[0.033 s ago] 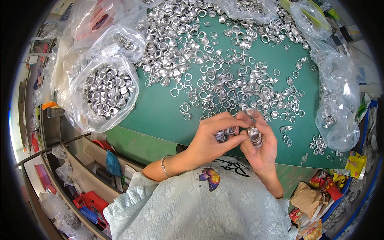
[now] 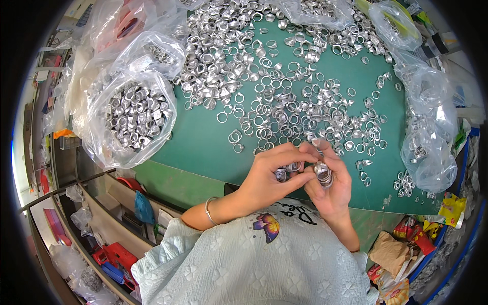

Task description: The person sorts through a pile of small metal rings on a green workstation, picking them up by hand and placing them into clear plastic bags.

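Both hands meet at the near edge of the green tabletop. My left hand (image 2: 267,175) is curled, with a few silver rings (image 2: 281,174) showing inside its bent fingers. Its thumb and fingertips reach across to my right hand (image 2: 333,190). That hand is closed around a small stack of silver rings (image 2: 324,175), which lie against one another between thumb and fingers. Just beyond the fingertips, many loose silver rings (image 2: 290,107) are spread over the table, some overlapping.
A clear plastic bag (image 2: 170,114) full of chunky rings stands open at the left. A dense heap of rings (image 2: 208,66) lies at the far left. More plastic bags (image 2: 429,137) line the right edge, near a small ring pile (image 2: 404,184). Below left are open drawers (image 2: 122,203).
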Demonstrator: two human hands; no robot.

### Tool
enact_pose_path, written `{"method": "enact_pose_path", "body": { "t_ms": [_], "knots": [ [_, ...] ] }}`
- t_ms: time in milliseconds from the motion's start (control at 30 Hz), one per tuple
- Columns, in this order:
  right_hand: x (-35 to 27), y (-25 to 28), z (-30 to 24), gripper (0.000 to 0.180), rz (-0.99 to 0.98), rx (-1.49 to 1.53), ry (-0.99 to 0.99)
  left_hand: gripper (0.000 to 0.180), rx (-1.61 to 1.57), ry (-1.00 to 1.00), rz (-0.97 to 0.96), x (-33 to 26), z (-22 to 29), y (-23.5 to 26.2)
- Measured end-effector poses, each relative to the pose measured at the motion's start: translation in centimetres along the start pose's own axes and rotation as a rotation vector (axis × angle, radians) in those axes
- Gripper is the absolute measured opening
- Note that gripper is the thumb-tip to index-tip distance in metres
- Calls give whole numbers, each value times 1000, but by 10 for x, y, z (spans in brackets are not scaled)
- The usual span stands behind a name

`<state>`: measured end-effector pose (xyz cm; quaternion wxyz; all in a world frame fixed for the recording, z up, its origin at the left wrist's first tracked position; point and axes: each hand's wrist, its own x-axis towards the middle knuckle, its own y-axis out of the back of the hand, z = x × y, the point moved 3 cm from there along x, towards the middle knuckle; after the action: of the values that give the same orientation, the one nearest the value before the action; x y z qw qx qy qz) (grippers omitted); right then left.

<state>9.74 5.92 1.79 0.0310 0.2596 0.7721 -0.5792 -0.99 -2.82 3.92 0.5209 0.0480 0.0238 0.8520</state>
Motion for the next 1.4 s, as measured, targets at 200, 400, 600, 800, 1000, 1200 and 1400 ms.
{"method": "enact_pose_path", "body": {
  "t_ms": [200,400,600,800,1000,1200,1400],
  "knots": [
    [5,4,4,33,-72,-10,24,28,42,-34,-25,0,5,1],
    [6,1,3,28,-54,-73,32,26,70,-31,-44,1,8,2],
    [10,9,9,23,140,-41,59,40,4,-44,-34,2,5,4],
    [9,11,1,23,89,-212,60,81,-137,119,-118,4,9,7],
    [-1,4,-7,13,20,-613,284,88,28,39,-105,1,8,9],
    [-2,2,-8,15,40,-635,238,87,178,-31,-178,2,11,7],
    [-4,-4,-11,26,-12,-869,257,92,171,4,-176,1,13,9]
  ]
}}
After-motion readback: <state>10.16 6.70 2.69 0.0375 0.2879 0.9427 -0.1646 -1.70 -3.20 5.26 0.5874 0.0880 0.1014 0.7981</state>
